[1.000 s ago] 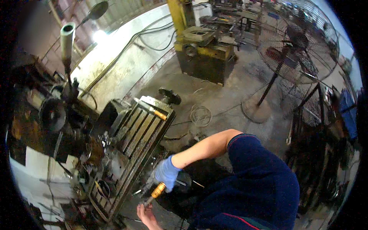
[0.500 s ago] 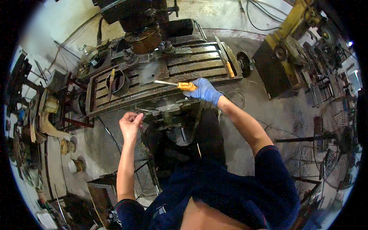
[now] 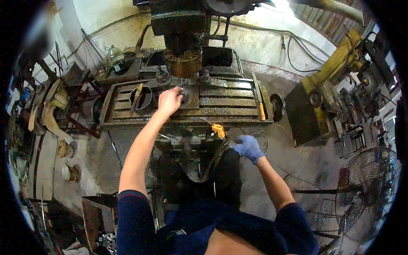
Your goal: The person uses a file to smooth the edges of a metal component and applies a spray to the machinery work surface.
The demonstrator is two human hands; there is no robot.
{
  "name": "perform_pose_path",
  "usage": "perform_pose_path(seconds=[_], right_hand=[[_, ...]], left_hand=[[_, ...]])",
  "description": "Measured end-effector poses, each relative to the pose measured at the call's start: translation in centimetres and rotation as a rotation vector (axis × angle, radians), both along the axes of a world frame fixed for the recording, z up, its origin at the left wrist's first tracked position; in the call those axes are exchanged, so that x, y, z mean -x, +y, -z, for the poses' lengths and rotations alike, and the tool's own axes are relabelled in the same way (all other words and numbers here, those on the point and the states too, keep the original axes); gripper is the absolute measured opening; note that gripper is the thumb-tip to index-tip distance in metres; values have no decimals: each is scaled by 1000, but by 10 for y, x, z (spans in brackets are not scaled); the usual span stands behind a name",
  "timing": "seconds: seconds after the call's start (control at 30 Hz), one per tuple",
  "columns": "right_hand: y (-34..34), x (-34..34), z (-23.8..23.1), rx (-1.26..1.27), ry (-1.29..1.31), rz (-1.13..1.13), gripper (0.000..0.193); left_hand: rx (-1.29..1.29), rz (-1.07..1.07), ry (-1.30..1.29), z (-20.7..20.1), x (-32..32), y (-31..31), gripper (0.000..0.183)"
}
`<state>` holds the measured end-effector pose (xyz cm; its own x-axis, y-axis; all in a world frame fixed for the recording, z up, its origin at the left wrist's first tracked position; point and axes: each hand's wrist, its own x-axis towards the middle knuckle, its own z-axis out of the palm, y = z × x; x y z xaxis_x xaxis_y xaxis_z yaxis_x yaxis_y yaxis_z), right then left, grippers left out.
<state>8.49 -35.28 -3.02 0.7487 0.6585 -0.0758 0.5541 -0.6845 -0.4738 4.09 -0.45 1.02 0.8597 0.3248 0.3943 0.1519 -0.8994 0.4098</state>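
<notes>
My bare left hand [image 3: 170,101] is over the middle of the slotted machine table [image 3: 231,102], just below the round machine head [image 3: 183,61]. Its fingers are closed together at a flat metal plate [image 3: 192,101]; whatever they grip is hidden. A yellow air gun [image 3: 218,130] with a thin metal nozzle is at the table's front edge. Apart from it, to the right and nearer me, is my right hand [image 3: 247,148] in a blue glove. Its fingers are a little smeared but look loosely spread, with nothing visible in them.
An orange-handled file [image 3: 261,111] lies at the table's right end. A round container with a yellow-handled brush [image 3: 138,95] stands on the left. Behind is a clear plastic bottle [image 3: 115,59]. A large fan [image 3: 365,193] stands at right, beyond a coiled hose [image 3: 260,142].
My right hand has let go of the yellow air gun and drawn back toward me. My left hand has reached forward to the plate under the machine head. The view has tilted up.
</notes>
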Motion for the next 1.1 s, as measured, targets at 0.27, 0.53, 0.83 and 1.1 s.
perform_pose_path(seconds=[0.27, 0.53, 0.83, 1.1], right_hand=[[-60, 12, -16, -66, 255, 303, 39], [-51, -26, -108, -290, -2, 217, 25], [6, -29, -392, -1734, -59, -553, 52], [-12, -30, -340, -1205, -989, -179, 20]], left_hand=[[-104, 6, -89, 25, -47, 12, 21], [-33, -294, 66, 11, -53, -1, 27], [58, -327, 52, 10, -57, 4, 35], [41, -327, 0, 15, -56, 6, 33]])
